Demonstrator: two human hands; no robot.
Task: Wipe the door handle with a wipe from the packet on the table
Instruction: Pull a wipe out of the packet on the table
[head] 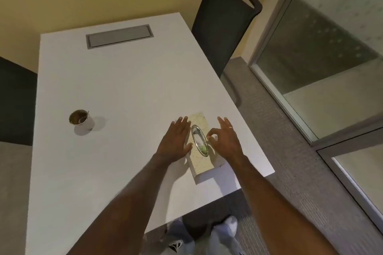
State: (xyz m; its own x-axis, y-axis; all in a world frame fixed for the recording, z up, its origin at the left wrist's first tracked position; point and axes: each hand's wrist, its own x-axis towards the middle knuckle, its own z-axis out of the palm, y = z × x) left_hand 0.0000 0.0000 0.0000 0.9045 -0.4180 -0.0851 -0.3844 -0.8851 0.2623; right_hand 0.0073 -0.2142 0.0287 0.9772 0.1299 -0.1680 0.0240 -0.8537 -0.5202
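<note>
White table [128, 89] fills the view; dark chair [223, 27] at 1 o'clock, glass partition [323, 51] at 3; door handle not in view. Wipe packet [202, 160] lies near the table's right edge, about 5 o'clock from centre. Left hand [176, 141] lies flat, fingers spread, pressing the packet's left side, gripping nothing. Right hand [224, 141] pinches thumb to forefinger at the rim of the oval opening [199, 139]; can't tell if a wipe is caught. Risks: pinch grabs rim only, several wipes come out together, or a hard pull drags the packet off the edge. Paper cup [81, 121] at 9 o'clock is well apart, low spill risk.
</note>
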